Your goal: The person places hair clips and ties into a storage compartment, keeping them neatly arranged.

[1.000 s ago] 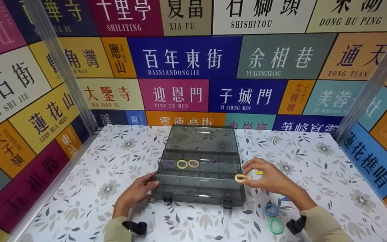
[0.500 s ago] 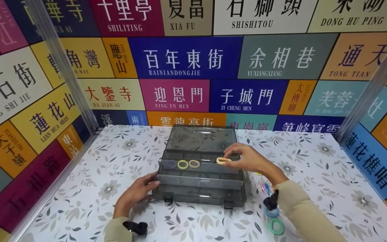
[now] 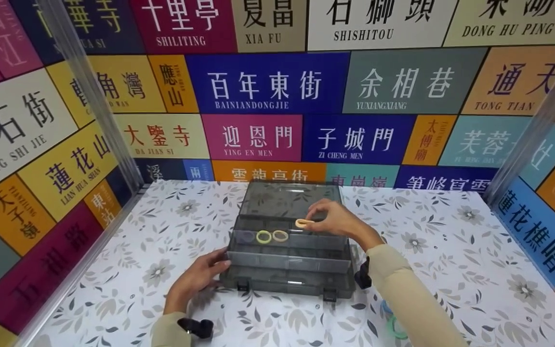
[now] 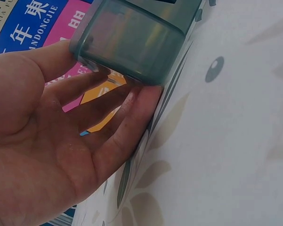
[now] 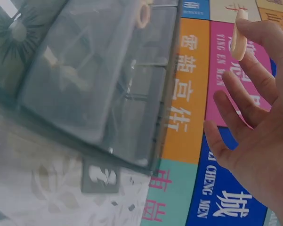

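Note:
A dark translucent compartment box (image 3: 289, 263) stands with its lid raised on the table. My left hand (image 3: 194, 275) rests its fingertips against the box's left side; in the left wrist view, its fingers (image 4: 117, 141) reach to the box corner (image 4: 132, 44). Over the rear compartments, my right hand (image 3: 337, 219) pinches a pale orange hair tie (image 3: 298, 224) between thumb and index finger. The right wrist view shows that hair tie (image 5: 235, 46) above the box's far edge, the other fingers spread. In the back row lie purple (image 3: 245, 236), yellow-green (image 3: 258, 237) and peach (image 3: 274, 236) hair ties.
Green (image 3: 392, 328) and blue (image 3: 384, 307) hair ties lie on the table at right, partly covered by my right sleeve (image 3: 403, 284). Behind the floral tabletop (image 3: 162, 231) rises a wall of coloured signs (image 3: 263, 86). Clear posts (image 3: 109, 120) flank the table.
My right hand has carried the pale orange hair tie from right of the box leftward and back, over the rear compartments. The left hand stays at the box's side.

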{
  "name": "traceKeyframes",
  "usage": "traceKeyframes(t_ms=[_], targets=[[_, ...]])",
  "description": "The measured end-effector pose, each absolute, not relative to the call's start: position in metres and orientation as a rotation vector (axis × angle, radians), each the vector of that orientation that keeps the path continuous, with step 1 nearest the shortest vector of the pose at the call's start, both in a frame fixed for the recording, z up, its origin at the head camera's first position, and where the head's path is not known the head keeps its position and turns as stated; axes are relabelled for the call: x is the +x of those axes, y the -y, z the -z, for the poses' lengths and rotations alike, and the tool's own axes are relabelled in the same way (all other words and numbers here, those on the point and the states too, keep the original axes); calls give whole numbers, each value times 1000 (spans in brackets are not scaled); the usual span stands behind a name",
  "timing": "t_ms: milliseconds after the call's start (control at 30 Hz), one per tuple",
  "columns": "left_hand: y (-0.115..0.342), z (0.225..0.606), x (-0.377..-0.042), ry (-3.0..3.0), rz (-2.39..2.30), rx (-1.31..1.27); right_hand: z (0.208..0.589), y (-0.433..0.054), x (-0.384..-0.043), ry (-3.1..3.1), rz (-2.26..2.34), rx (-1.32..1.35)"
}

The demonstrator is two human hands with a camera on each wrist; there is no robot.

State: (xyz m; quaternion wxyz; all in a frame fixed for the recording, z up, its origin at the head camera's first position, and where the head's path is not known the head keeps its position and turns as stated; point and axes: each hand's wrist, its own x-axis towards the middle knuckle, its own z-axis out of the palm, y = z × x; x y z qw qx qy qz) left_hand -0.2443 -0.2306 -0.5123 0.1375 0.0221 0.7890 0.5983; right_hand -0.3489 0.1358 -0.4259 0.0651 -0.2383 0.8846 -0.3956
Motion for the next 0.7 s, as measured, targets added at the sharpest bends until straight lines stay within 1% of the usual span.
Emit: traceKeyframes(t_ms=[233,467,700], targets=[[231,514,-244,-2280,-1708,10,437,-119,-353,-2713,1183,-709],[232,512,-244,-2279,-1700,38,441,-104,-358,-2725,1199,-636],[232,510,-242,-2278,-1714,59,449,-97,-361,-2727,1278,-622]])
